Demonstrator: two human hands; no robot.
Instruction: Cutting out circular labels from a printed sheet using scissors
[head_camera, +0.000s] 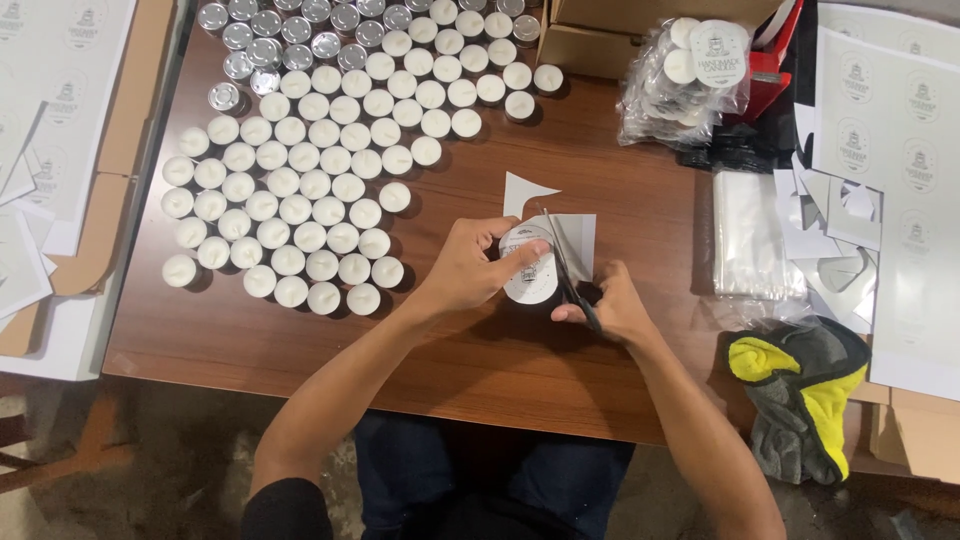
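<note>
closest to the camera, the person's knees in dark trousers are tucked under the edge of the brown wooden table (480, 370), and both bare forearms are reaching up over it. the right hand (612, 305) is clenched round the handles of a pair of scissors (565, 270), with the blades pointing away from the body and lying across a sheet of white label paper (575, 240). the left hand (470, 268) is pinching that paper at the round label (530, 265), thumb on top, so the sheet is sitting between the two hands, just above the table near its middle. a curved offcut (522, 190) of the same paper is lying just beyond it.

off to the right, a yellow and grey cloth (800, 400) is hanging over the table edge, and a flat clear plastic sleeve (750, 235) is lying beside a pile of cut paper scraps (835, 225) and more label sheets (900, 120).

on the left half, rows of white tealight candles (300, 190) are covering the table, packed close and touching, and further back some empty silver cups (270, 40) are sitting among them. at the far edge a cardboard box (600, 40) is standing next to a clear bag of candles (680, 80) with a round label on it.
</note>
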